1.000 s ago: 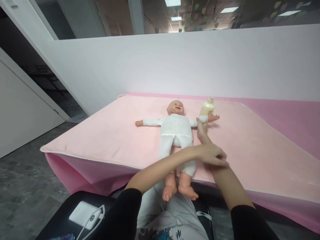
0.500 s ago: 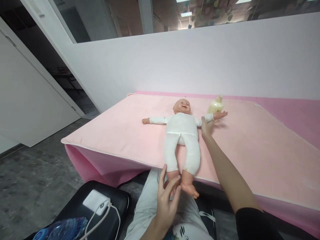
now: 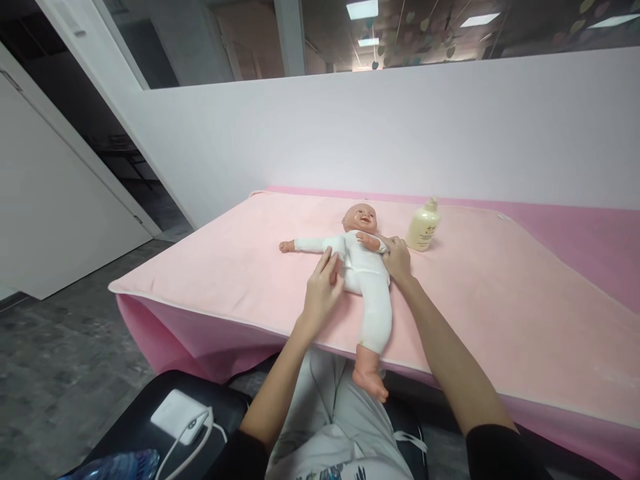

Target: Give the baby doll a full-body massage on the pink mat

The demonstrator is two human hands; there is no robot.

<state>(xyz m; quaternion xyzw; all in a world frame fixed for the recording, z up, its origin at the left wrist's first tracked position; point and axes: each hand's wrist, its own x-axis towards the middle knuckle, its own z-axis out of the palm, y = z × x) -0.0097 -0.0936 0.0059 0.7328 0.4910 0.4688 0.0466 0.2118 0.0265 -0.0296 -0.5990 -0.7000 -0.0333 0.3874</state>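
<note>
Count: 1 doll (image 3: 374, 283), white cloth body, face up on bench (image 3: 505, 320), head twd white wall (image 3: 350, 140). Plus 2 hands, both on doll. L hand (image 3: 323, 288) closed, fingers curled round doll's leg on side away fr. bottle, bent up against trunk; only a bit of foot showing btwn fingers, rest of that grip hidden. R hand (image 3: 399, 261) gripping doll's bottle-side forearm, folded across chest, small palm below chin. Of doll's limbs, 1 arm stretched out sideways on cloth, 1 leg straight twd lap (image 3: 335, 407).

Also 1 pale yellow pump bottle (image 3: 423, 230), upright, just beside R hand. Pink layers: 2, i.e. lighter pink cloth (image 3: 225, 267) atop darker pink sheet (image 3: 595, 253). Lower L: 1 black seat (image 3: 133, 427) w/ 1 white device (image 3: 177, 412), 1 white cable (image 3: 199, 448), 1 blue item (image 3: 123, 465) cut off by frame. Thru glass up top, 4 lit ceiling panels (image 3: 480, 20).

Edges: straight leg's foot past nr bench edge, over lap; head well short of far edge. Room: wide flat stretch of cloth R of bottle & R forearm; another L of doll's outstretched arm, out to L corner. Tightest btwn R hand & bottle. Also close: L hand & R hand, w/ doll's trunk btwn.
</note>
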